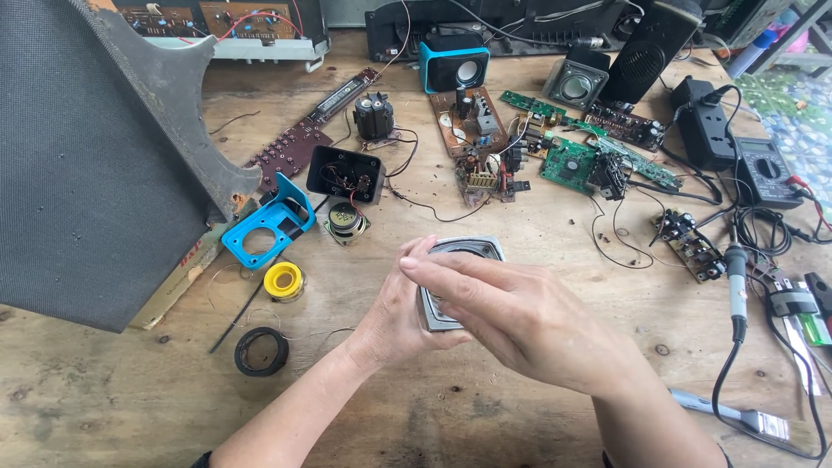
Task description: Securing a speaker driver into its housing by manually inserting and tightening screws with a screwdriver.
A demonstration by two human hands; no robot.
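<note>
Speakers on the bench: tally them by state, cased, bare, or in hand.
Cased speakers: 3, blue, grey, black
Bare speakers: 1, small driver
In hand: 1, grey square speaker held by left hand and right hand
Total: 5

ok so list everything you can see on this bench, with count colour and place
speaker driver: 1, grey square frame, centre, held in both hands
solder spool: 1, yellow, left of centre
tape roll: 1, black, front left
plastic frame: 1, blue, left
small round speaker: 1, gold and black, beside the blue frame
mini speaker: 1, blue and black, back centre
circuit boards: several, green and brown, back right
multimeter: 1, dark, right
soldering iron: 1, grey, right
brush: 1, front right
grille panel: 1, dark grey, left
left hand: gripping driver
right hand: over driver
</note>
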